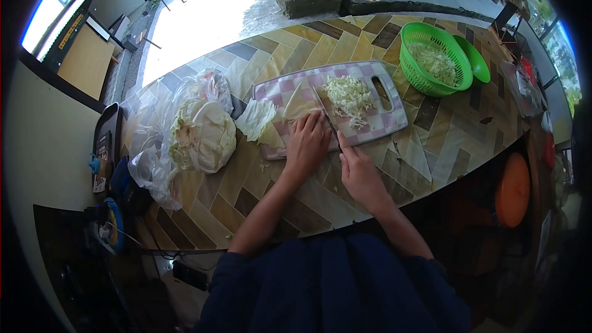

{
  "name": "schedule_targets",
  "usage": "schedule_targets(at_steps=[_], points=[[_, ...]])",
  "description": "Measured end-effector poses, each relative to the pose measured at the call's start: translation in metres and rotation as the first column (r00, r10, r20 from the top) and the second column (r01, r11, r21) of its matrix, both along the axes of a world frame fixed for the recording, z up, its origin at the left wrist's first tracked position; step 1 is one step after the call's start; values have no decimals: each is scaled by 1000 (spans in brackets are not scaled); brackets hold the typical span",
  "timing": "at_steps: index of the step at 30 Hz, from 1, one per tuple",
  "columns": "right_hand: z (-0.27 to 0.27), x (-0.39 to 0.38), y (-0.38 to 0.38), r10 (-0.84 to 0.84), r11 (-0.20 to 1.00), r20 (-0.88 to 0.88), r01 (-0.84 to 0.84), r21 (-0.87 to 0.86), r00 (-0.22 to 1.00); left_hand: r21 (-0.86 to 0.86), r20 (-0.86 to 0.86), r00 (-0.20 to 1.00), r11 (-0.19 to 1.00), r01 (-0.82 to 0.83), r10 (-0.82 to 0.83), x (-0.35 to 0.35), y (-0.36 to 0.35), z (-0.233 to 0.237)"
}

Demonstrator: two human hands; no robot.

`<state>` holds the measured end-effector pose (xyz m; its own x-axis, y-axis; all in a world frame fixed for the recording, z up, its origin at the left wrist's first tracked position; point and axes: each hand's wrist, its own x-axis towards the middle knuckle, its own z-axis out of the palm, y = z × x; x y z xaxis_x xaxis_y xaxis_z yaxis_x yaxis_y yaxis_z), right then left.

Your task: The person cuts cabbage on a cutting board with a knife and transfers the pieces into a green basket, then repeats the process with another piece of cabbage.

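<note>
A pink-and-white checked cutting board (394, 120) lies on the tiled counter. My left hand (307, 143) presses down on a wedge of cabbage (299, 103) at the board's left half. Just right of it, my right hand (357, 172) grips a knife (327, 117) whose dark blade lies against the wedge's cut edge. A heap of shredded cabbage (349, 95) sits on the board beyond the blade. A loose cabbage leaf (256, 118) hangs off the board's left edge.
A large cabbage (203, 135) rests in a clear plastic bag (151, 166) at the left. A green colander (410, 65) with shredded cabbage stands at the back right, a green bowl (478, 61) beside it. An orange lid (513, 190) sits below the counter's right edge.
</note>
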<state>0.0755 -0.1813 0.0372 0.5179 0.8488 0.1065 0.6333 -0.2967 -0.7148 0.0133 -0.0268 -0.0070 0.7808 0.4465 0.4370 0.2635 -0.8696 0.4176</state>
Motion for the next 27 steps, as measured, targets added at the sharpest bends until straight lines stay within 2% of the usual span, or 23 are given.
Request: schedule_targets(at_steps=[2,8,14,17,20,21,24,27], points=[[8,-5,1,-31,998,-38,28,-61,999,30,-8,1000,1000,-5,6,-1,0,1],[9,-20,7,-52,961,32,58,-271,998,49,-60,998,999,13,-10,-3,0,2],[-12,-12,24,-73,983,68,84,-163,995,15,-53,998,1000,27,-26,-4,0,5],[-13,-2,25,-41,983,74,53,-178,996,-13,-27,999,999,39,-39,-4,3,1],[-10,15,16,-29,991,96,42,-129,995,-88,4,998,994,61,-61,-7,10,3],[-12,21,13,-20,999,31,22,-37,999,-56,-24,996,995,84,-85,-8,12,5],[-13,24,8,20,996,20,-21,88,1000,27,-81,990,992,122,-119,-12,18,11],[-6,13,5,33,999,32,-34,10,999,62,-66,991,991,118,-114,-11,17,9]])
